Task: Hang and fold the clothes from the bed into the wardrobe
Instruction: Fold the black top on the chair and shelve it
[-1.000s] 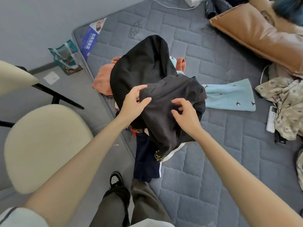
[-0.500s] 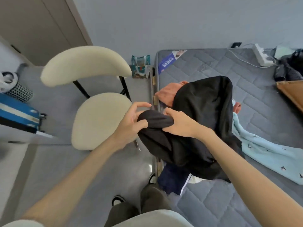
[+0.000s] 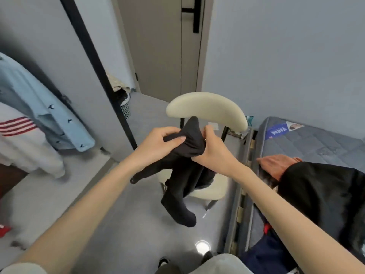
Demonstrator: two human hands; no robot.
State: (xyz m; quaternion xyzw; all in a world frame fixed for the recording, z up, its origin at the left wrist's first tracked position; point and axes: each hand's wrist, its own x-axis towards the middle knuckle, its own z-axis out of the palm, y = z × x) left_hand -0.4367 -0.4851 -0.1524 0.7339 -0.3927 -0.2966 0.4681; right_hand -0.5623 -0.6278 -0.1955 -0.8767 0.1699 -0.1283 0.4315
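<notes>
Dark garment (image 3: 182, 186) bunched in front of chair (image 3: 207, 107); L grip (image 3: 159, 142) + R grip (image 3: 215, 149) both curled tight on its top, prob. hunting an edge to shake it out.

Both hands (image 3: 189, 147) grip a black garment (image 3: 185, 175) above a chair (image 3: 207, 109).
</notes>
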